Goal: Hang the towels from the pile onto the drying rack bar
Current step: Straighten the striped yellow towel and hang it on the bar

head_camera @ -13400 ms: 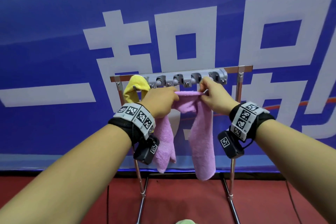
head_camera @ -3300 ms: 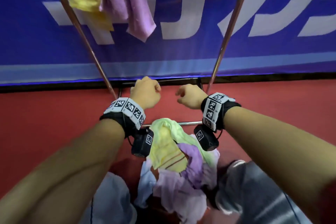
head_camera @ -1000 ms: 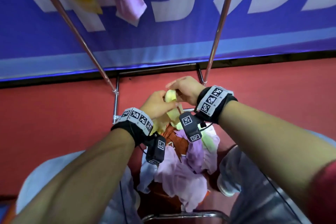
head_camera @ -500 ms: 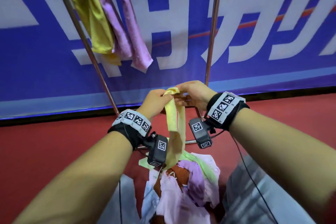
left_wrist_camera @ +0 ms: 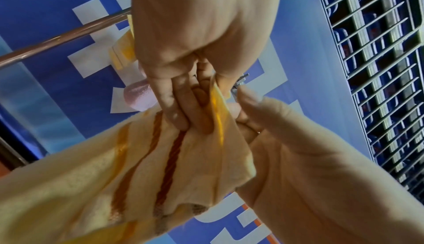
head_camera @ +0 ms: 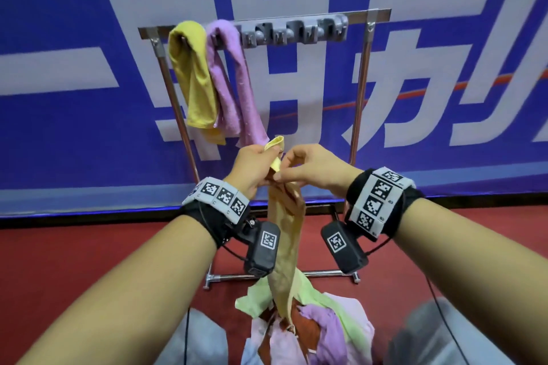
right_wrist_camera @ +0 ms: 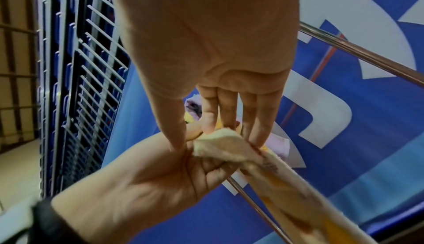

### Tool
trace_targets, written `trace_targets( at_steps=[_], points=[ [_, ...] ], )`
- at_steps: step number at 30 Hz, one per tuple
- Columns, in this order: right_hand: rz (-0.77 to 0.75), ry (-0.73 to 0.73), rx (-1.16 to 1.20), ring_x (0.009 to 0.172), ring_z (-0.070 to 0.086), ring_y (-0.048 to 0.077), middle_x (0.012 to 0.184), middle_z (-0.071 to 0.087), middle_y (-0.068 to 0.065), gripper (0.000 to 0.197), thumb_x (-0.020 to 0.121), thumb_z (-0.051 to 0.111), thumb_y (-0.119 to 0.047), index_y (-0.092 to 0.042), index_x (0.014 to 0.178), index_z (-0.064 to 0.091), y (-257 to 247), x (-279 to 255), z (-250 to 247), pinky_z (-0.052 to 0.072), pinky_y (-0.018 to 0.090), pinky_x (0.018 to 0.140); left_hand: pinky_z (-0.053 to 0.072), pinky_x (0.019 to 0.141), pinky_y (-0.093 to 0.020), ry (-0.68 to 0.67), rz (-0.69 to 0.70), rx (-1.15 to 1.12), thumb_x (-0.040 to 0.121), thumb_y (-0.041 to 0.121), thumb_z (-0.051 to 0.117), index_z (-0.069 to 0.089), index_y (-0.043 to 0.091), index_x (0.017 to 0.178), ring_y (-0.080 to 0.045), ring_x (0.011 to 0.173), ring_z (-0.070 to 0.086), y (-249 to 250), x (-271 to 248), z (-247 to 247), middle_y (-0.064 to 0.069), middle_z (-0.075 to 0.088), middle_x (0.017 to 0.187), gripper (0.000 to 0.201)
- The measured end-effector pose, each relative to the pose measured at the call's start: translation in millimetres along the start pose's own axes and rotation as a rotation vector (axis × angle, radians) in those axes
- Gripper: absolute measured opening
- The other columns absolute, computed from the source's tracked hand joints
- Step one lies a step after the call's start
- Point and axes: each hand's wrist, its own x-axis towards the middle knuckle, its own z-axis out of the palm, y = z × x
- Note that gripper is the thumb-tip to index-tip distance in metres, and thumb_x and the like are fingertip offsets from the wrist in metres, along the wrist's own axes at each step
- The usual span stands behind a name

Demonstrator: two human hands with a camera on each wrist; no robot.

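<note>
A pale yellow towel with brown stripes hangs in a long strip from both hands, its lower end still among the pile. My left hand grips its top end. My right hand pinches the same end just beside the left. Both hands are below and in front of the drying rack bar. A yellow towel and a purple towel hang over the bar's left end.
The rack stands on two metal uprights with a floor bar on the red floor. A grey clip strip sits along the bar. Behind is a blue banner. My knees flank the pile.
Both hands have lifted the striped yellow towel up from the pile toward the rack. My head has tilted up, so the whole bar shows again.
</note>
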Motion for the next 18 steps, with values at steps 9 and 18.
trace_targets(
  at_steps=[9, 18],
  points=[
    [-0.068, 0.103, -0.292, 0.072, 0.060, 0.013, 0.082, 0.072, 0.006, 0.011, 0.077, 0.067, -0.016, -0.007, 0.083, 0.069, -0.3, 5.0, 3.9, 0.054, 0.035, 0.074, 0.058, 0.084, -0.055, -0.044, 0.016, 0.075, 0.100, 0.026, 0.055, 0.064, 0.000, 0.103, -0.032, 0.084, 0.069, 3.7, -4.6, -1.7, -0.022, 0.070, 0.096, 0.027],
    [-0.119, 0.128, -0.364, 0.060, 0.052, 0.002, 0.066, 0.061, -0.008, 0.018, 0.086, 0.069, -0.022, -0.009, 0.075, 0.067, 6.2, 13.8, 11.4, 0.040, 0.016, 0.058, 0.059, 0.073, -0.041, -0.118, -0.041, 0.036, 0.103, 0.022, 0.046, 0.060, 0.016, 0.097, -0.018, 0.076, 0.066, 0.7, -4.5, -10.6, -0.005, 0.067, 0.088, 0.016]
  ],
)
